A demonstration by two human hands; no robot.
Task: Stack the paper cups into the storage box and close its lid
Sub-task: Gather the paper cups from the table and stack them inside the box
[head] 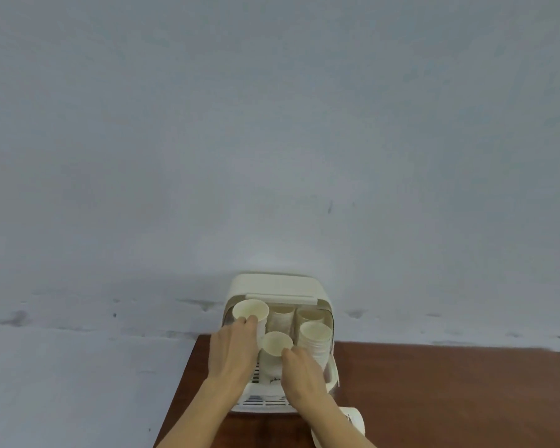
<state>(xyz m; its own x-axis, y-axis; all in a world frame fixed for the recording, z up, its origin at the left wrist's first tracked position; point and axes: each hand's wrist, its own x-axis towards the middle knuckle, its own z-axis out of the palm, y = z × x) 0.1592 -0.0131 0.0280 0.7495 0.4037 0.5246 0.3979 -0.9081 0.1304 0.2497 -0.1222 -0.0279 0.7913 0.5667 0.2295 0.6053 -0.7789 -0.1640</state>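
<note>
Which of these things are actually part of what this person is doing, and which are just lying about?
Part of the job:
- storage box, lid open
- cup gripped by the left hand
- cup held by the right hand
- stack of cups in the box
- cup lying by the box

Just there:
- brown table
- grey wall
</note>
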